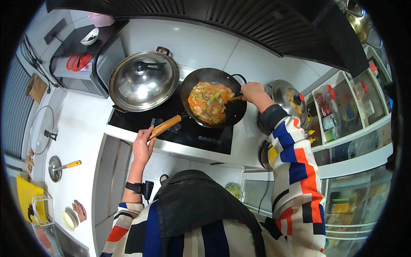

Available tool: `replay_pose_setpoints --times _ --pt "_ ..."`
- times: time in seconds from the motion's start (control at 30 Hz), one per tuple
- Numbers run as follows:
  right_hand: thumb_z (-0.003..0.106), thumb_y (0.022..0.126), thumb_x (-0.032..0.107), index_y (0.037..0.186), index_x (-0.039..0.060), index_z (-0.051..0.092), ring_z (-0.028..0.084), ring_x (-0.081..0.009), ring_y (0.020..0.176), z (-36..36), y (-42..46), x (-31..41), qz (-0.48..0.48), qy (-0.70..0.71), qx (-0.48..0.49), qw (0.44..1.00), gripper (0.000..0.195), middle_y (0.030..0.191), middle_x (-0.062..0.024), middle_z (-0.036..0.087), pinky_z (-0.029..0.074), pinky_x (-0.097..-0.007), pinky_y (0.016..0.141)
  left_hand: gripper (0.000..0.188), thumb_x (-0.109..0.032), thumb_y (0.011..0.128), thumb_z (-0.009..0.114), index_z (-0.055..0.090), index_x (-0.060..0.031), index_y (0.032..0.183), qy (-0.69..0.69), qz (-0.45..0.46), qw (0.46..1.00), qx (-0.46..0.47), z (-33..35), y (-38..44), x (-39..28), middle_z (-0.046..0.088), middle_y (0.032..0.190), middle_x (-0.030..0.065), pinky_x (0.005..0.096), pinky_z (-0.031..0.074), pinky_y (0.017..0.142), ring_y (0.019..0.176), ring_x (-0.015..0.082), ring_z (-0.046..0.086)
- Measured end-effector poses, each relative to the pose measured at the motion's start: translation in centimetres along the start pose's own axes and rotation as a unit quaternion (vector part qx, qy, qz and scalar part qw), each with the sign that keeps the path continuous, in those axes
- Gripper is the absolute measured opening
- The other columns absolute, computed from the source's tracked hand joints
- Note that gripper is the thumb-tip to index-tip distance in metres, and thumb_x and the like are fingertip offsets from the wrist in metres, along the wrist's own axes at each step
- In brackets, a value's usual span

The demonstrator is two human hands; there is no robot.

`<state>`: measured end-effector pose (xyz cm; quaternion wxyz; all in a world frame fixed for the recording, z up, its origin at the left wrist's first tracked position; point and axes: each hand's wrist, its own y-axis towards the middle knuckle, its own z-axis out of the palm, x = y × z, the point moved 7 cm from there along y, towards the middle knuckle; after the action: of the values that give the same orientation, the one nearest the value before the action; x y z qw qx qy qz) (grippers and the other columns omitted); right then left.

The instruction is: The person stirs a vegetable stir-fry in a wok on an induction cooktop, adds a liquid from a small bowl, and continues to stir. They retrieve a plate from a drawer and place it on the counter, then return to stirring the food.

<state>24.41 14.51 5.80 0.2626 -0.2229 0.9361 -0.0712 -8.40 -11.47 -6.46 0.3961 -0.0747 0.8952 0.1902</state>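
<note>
A dark wok (208,74) rests on the right side of the black glass cooktop (135,119). Sliced carrots and pale green vegetables (210,102) fill its middle. My left hand (143,146) is closed around the end of the wok's wooden handle (166,127). Over the wok's right rim, my right hand (253,93) grips a wooden utensil (237,98). The utensil's tip is hidden among the vegetables, so its kind is unclear. Left of the wok, a large pan covered by a domed steel lid (144,85) stands on the cooktop.
A steel-lidded pot (285,96) stands close to my right forearm, beside shelves with jars (327,106). On the left counter lie a glass lid (41,130), a ladle with a yellow handle (67,166) and a cream bowl (68,221). The range hood (244,25) overhangs the cooktop.
</note>
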Motion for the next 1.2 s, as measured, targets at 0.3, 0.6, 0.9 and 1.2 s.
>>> replay_pose_setpoints --times 0.3,0.6,0.9,1.2 --pt "0.071 0.074 0.024 0.085 0.0156 0.072 0.067 -0.0266 0.082 -5.7 -4.6 1.0 -0.132 -0.023 -0.127 0.983 0.014 0.083 -0.0065 0.07 0.053 -0.0371 0.07 0.049 0.001 0.076 0.068 0.059 -0.0099 0.123 0.024 -0.016 0.999 -0.028 -0.8 -0.4 0.6 0.058 0.094 0.0116 0.0341 0.051 0.077 0.081 0.0288 0.06" --pt "0.067 0.076 0.027 0.093 0.0093 0.071 0.063 -0.016 0.056 -0.8 -2.2 1.9 -0.143 0.248 0.203 0.937 0.025 0.067 -0.0057 0.065 0.05 -0.0297 0.053 0.047 -0.003 0.077 0.067 0.059 -0.0111 0.123 0.018 -0.031 0.999 -0.033 -0.4 -0.8 1.1 0.057 0.098 0.0099 0.0371 0.051 0.077 0.086 0.0292 0.061" --pt "0.061 0.088 0.026 0.102 0.0152 0.068 0.042 -0.0084 0.042 4.7 -1.0 -1.1 0.119 0.624 0.171 0.754 0.019 0.061 -0.0024 0.054 0.029 -0.0251 0.035 0.047 -0.002 0.077 0.068 0.059 -0.0103 0.122 0.052 -0.021 0.998 -0.026 -0.6 -0.6 0.4 0.058 0.099 0.0106 0.0381 0.051 0.077 0.087 0.0299 0.062" --pt "0.064 0.083 0.021 0.091 0.0091 0.07 0.047 -0.0112 0.042 -1.6 -5.0 -3.7 -0.021 0.344 0.202 0.917 0.016 0.056 -0.0031 0.056 0.038 -0.028 0.04 0.046 -0.002 0.077 0.068 0.059 -0.0072 0.122 0.04 -0.007 0.999 -0.023 -0.3 -0.4 0.7 0.057 0.098 0.0113 0.0379 0.051 0.077 0.087 0.0304 0.062"
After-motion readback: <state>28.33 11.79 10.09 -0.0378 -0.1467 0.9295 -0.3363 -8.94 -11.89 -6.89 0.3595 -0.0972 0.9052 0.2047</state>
